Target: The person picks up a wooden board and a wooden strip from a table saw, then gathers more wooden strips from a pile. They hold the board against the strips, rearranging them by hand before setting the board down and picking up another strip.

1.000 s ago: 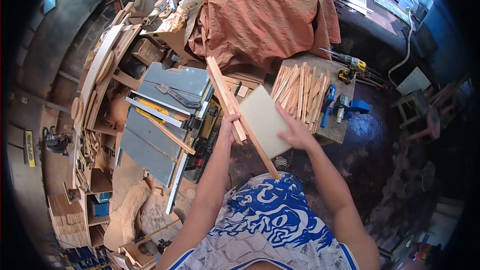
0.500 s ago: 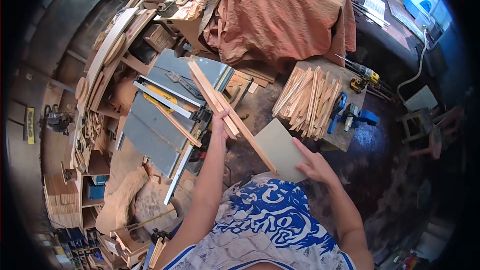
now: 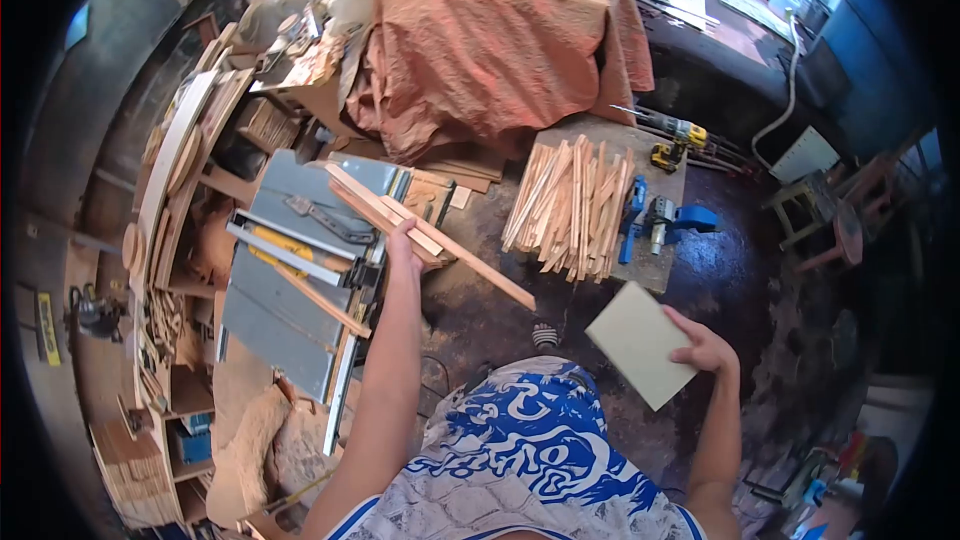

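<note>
1. A blue-and-white patterned shirt (image 3: pixel 520 450) fills the bottom of the view. The frame edge cuts off the body below the chest.
2. The right hand (image 3: pixel 705 350) is closed on the right edge of a pale, flat, square board (image 3: pixel 640 345). The thumb lies on top and the fingers underneath are hidden. The board hangs tilted in the air over the dark floor (image 3: pixel 720 250), well apart from everything else.
3. The left hand (image 3: pixel 403 245) is raised and clenched around a bundle of long, thin wooden strips (image 3: pixel 440 245). Only the back of the hand shows, as the fingers are hidden behind the wood. The bundle slants from upper left, above the saw, to lower right, where one long end juts out over the floor. The strips overlap too much to count.
4. A grey metal table saw (image 3: pixel 285 285) stands below and to the left of the bundle. The forearm covers its near right corner, and clutter hides its base.
5. Beyond the board, a low wooden worktop (image 3: pixel 650 275) carries a loose pile of pale wooden sticks (image 3: pixel 570 205). Blue power tools (image 3: pixel 660 220) lie just beside the pile, too small to identify.
6. Farther back, an orange-brown cloth (image 3: pixel 480 50) is draped over a bulky heap and hides what is under it.
7. The black rim of the lens swallows the corners of the view.
</note>
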{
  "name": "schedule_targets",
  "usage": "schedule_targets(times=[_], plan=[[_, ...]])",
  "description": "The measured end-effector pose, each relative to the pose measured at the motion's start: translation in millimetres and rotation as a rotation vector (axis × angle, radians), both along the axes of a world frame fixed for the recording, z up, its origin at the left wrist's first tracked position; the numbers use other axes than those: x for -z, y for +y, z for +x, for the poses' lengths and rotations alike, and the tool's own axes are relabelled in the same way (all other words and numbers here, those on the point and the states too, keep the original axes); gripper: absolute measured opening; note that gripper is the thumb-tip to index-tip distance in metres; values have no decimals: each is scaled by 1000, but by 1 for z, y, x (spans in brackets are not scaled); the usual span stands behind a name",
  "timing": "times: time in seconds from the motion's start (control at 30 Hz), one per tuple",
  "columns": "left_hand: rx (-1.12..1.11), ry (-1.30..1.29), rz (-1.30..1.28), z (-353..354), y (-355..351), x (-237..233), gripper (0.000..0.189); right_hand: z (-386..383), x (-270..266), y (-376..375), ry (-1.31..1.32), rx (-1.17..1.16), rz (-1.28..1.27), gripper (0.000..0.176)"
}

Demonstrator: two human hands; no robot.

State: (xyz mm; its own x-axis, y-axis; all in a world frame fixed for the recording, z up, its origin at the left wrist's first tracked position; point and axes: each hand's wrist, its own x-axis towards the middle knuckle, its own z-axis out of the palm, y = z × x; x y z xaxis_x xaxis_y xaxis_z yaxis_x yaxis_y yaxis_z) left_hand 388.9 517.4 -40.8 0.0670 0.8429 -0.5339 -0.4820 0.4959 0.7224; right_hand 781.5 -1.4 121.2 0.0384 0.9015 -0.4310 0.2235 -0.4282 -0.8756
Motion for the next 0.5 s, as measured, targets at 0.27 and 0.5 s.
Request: schedule_targets(times=[0.27,0.5], plan=[[223,38,190,259,-12,-49,51,6,100,-99,-31,529,-54,100],[572,-84,258,308,-46,-80,28,-45,94,-92,186,733,-30,99]])
